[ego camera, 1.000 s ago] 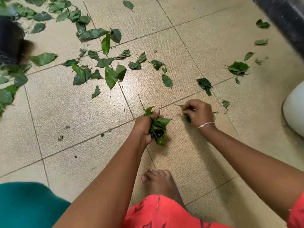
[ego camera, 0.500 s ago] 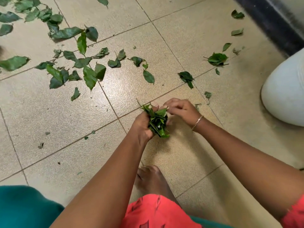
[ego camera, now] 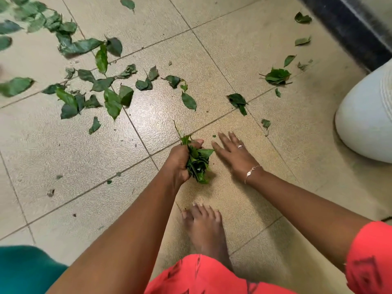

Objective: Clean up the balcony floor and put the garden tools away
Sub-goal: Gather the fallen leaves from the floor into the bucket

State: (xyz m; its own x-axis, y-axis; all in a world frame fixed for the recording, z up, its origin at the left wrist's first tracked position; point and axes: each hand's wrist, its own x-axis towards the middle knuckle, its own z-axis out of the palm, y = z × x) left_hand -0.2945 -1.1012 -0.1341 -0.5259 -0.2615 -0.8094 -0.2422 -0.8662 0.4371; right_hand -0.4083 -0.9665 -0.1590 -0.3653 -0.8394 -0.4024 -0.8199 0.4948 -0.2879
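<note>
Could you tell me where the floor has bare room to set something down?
Mostly bare: the tiles left of the left hand, below the scattered leaves, bar small crumbs; also the strip between the right hand and the white pot. Crowded: upper left.

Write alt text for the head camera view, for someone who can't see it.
A person's left hand grips a bunch of green leaves over a beige tiled floor, the right hand open beside it. More loose leaves lie scattered across the tiles beyond; a white rounded container stands at right.
</note>
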